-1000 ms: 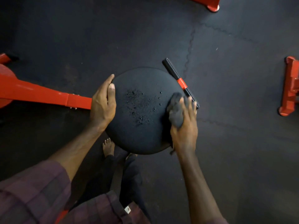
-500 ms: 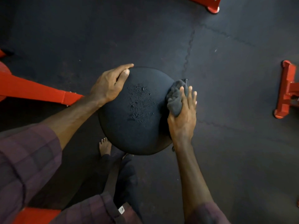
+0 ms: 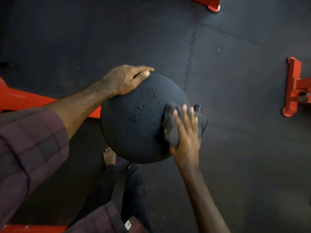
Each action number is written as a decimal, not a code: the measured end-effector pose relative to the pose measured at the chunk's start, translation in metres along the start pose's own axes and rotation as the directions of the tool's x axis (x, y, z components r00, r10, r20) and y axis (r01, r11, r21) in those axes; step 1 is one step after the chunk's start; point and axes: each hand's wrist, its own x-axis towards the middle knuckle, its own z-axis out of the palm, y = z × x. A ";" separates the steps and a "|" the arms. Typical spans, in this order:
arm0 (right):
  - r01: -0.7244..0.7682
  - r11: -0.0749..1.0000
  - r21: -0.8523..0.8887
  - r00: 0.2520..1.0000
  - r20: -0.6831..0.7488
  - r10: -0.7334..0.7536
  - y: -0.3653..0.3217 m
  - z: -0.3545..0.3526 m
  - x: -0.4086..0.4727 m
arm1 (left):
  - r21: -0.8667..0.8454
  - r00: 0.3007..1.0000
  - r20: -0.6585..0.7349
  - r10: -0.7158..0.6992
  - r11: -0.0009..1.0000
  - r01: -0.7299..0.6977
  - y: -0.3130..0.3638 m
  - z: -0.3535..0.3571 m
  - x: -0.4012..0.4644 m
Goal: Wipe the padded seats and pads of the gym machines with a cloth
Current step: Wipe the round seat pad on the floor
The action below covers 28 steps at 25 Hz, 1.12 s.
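A round black padded seat (image 3: 134,135) fills the middle of the head view, with water droplets beaded on its centre. My left hand (image 3: 124,80) grips the seat's far left rim, thumb on top and fingers curled over the edge. At the seat's right edge my right hand (image 3: 186,132) presses a crumpled grey cloth (image 3: 171,130) flat against the pad, fingers straight and spread. Part of the cloth hangs off the rim beyond my fingers.
A red machine beam (image 3: 25,100) runs under my left arm. Red frame feet stand at the right (image 3: 292,86) and at the top (image 3: 213,5). A black handle end (image 3: 197,108) peeks out past the seat. My bare foot (image 3: 109,156) stands on the black rubber floor.
My left hand slid from the seat's left side up to its far rim. My right hand with the cloth stayed at the right edge, its fingers now spread flatter over the cloth.
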 end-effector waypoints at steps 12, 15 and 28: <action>0.024 1.000 -0.004 0.999 0.025 -0.024 -0.003 0.004 -0.039 | 0.299 0.939 0.287 0.192 0.913 -0.278 0.045 -0.007 0.055; -0.268 0.960 0.076 0.961 -0.042 0.272 -0.003 0.006 0.025 | 0.321 0.912 0.356 0.206 0.889 -0.326 0.062 0.005 0.066; -0.172 0.985 0.011 0.984 -0.035 0.173 -0.002 0.003 0.030 | -0.691 0.634 -0.464 -0.619 0.700 0.178 0.029 0.096 -0.137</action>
